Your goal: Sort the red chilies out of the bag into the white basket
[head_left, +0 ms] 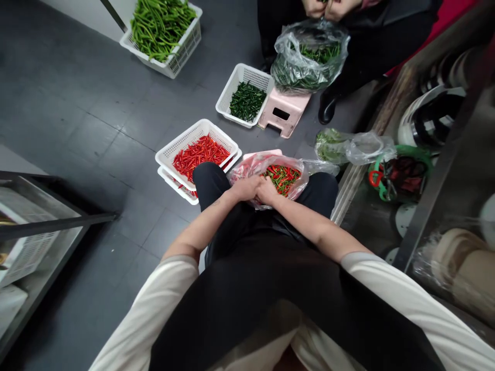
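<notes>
Seen from my head camera: my left hand [244, 187] and right hand [267, 190] meet, touching, at the near edge of a clear plastic bag [253, 166] of red and green chillies [283, 178] resting between my knees. Both hands are curled inward; I cannot tell what, if anything, they pinch. Left of my knee stands a white basket [175, 148] of red chillies, stacked on another. Farther off: a basket of dark green chillies [247, 100], a pink stool [284, 111], and another person's hands [328, 7] above a second bag [309, 59].
</notes>
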### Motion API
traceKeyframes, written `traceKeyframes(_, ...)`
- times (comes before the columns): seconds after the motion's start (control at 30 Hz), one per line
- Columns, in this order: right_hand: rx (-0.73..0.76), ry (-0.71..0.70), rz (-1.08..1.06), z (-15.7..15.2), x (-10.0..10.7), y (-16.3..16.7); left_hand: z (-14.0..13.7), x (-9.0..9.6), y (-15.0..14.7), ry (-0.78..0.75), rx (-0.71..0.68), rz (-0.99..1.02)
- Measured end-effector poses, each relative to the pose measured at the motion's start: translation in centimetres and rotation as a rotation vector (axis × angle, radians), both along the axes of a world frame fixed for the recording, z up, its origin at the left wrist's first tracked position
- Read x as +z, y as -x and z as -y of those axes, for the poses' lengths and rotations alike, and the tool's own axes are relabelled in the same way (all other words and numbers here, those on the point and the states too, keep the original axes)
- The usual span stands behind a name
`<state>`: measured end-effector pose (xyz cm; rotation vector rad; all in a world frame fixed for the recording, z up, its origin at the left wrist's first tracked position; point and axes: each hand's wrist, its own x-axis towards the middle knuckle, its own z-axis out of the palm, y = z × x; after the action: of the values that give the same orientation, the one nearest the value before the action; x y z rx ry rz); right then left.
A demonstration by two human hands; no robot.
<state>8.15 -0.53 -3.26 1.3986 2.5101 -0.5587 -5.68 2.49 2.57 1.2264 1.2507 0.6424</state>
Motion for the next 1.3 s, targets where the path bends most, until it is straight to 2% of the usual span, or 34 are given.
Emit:
traceKeyframes(0.07, -0.090, -0.039, 0.000, -0.5, 0.6, -1.5, 0.9, -1.0, 0.3, 0.030, -0.011, -0.078)
traceKeyframes(0.13, -0.211, -0.091, -0.019, -1.1, 1.5, -3.3, 1.1, -1.6, 1.8, 0.017, -0.083, -0.193)
traceKeyframes(0.23, -0.361, -0.063, -0.139, -1.9, 2.8, -5.9, 0.9, -1.5, 3.3, -0.133, -0.190, -0.314)
traceKeyframes(0.3, -0.449, -0.011, -0.286, -2.3, 3.6, -7.3, 0.8, -1.0, 2.6, -0.241, -0.153, -0.327)
traceKeyframes(0.37, -0.554, 0.069, -0.462, -2.3, 4.1, -8.2, 1.1, -0.4, 1.1, -0.270, -0.122, -0.305)
traceKeyframes(0.47, -0.671, 0.273, -0.779, -1.9, 4.6, -8.9, 2.0, 0.7, -1.1, -0.344, -0.158, -0.323)
traceKeyframes(0.53, -0.722, 0.402, -0.935, -1.4, 4.8, -8.9, 2.6, 1.7, -2.0, -0.504, -0.100, -0.377)
traceKeyframes(0.6, -0.794, 0.491, -1.000, -0.8, 4.9, -8.7, 3.0, 2.8, -2.5, -0.667, -0.019, -0.431)
traceKeyframes(0.63, -0.825, 0.533, -1.019, -0.6, 5.0, -8.6, 3.0, 3.2, -2.7, -0.724, -0.034, -0.456)
traceKeyframes(0.7, -0.858, 0.607, -1.051, -0.2, 5.2, -8.4, 2.7, 3.7, -3.2, -0.759, -0.175, -0.516)
traceKeyframes(0.77, -0.844, 0.661, -1.080, 0.1, 5.6, -8.3, 2.2, 3.4, -3.7, -0.677, -0.356, -0.585)
traceKeyframes(0.83, -0.832, 0.705, -1.116, 0.3, 6.0, -8.2, 1.8, 2.6, -3.9, -0.549, -0.440, -0.634)
traceKeyframes(1.0, -0.941, 0.774, -1.211, 0.6, 6.7, -8.6, 1.4, 0.6, -3.5, -0.373, -0.382, -0.564)
traceKeyframes(1.1, -0.966, 0.824, -1.249, 0.6, 6.7, -9.0, 1.1, 0.2, -3.1, -0.233, -0.367, -0.331)
traceKeyframes(1.2, -0.915, 1.014, -1.395, 0.5, 6.5, -9.1, 0.7, 0.4, -3.0, -0.023, -0.389, 0.074)
traceKeyframes(1.27, -0.952, 1.106, -1.512, 0.3, 6.2, -8.9, 0.6, 0.4, -3.2, 0.113, -0.326, 0.245)
traceKeyframes(1.3, -1.014, 1.089, -1.579, 0.3, 6.1, -8.7, 0.7, 0.4, -3.3, 0.169, -0.250, 0.257)
